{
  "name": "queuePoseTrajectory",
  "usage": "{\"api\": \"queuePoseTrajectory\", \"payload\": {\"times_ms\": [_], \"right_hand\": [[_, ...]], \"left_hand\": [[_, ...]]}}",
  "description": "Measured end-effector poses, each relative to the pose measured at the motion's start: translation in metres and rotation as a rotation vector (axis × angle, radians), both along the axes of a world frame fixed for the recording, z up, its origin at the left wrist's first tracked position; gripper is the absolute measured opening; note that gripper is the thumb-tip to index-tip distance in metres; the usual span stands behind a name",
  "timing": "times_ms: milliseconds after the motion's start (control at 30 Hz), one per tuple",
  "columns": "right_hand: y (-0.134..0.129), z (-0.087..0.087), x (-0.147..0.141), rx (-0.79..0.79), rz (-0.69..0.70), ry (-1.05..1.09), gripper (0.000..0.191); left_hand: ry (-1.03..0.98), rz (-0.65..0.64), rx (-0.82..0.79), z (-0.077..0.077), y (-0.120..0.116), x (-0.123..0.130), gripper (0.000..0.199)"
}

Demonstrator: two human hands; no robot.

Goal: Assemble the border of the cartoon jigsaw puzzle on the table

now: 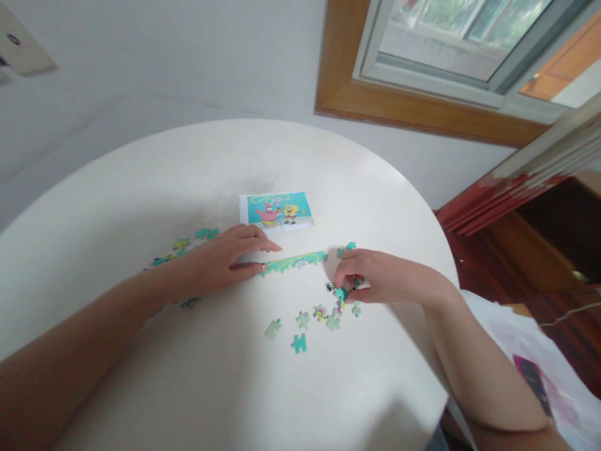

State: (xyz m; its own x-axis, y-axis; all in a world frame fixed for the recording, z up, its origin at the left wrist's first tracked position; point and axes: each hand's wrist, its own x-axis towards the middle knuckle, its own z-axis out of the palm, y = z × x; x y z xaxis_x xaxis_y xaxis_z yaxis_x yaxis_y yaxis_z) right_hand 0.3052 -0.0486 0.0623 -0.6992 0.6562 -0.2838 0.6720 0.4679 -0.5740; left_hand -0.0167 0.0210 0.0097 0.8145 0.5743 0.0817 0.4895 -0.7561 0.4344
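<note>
My left hand (225,260) lies with its fingers stretched out, the thumb tip at the left end of a joined strip of jigsaw puzzle (295,262). To the right of that strip, my right hand (382,275) is curled over loose pieces, thumb and forefinger closing around a teal puzzle piece (340,293). Several pieces are scattered below it, among them a plain teal piece (299,343) and a pale green piece (273,329). More loose pieces (181,244) lie behind my left wrist, partly hidden by it.
A box with a cartoon picture (279,210) stands on the round white table (225,388), beyond the strip. Past the table's far edge are a wall and a wood-framed window (436,113). A red and white curtain (498,194) hangs at the right, above a white bag (507,338).
</note>
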Motion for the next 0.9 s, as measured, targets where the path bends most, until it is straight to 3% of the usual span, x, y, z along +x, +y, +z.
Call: {"api": "queuePoseTrajectory", "payload": {"times_ms": [167, 333, 567, 633, 767, 900], "right_hand": [[0.000, -0.001, 0.000, 0.011, 0.003, 0.008, 0.019], [0.005, -0.002, 0.007, -0.076, -0.030, 0.048, 0.005], [0.015, -0.005, 0.027, -0.141, -0.286, 0.149, 0.013], [0.017, -0.008, 0.028, -0.149, -0.303, 0.135, 0.014], [0.018, -0.012, 0.027, -0.068, -0.284, 0.066, 0.015], [0.011, -0.004, 0.025, 0.059, -0.266, 0.027, 0.018]], "left_hand": [[0.016, 0.011, -0.018, 0.003, -0.001, 0.001, 0.035], [0.014, 0.016, -0.022, 0.000, 0.000, 0.000, 0.036], [0.025, 0.017, -0.029, 0.002, -0.001, 0.000, 0.035], [0.028, 0.018, -0.031, 0.003, -0.001, 0.000, 0.035], [0.026, 0.013, -0.019, 0.001, 0.000, 0.000, 0.035], [0.033, 0.014, -0.020, 0.001, -0.001, 0.001, 0.035]]}}
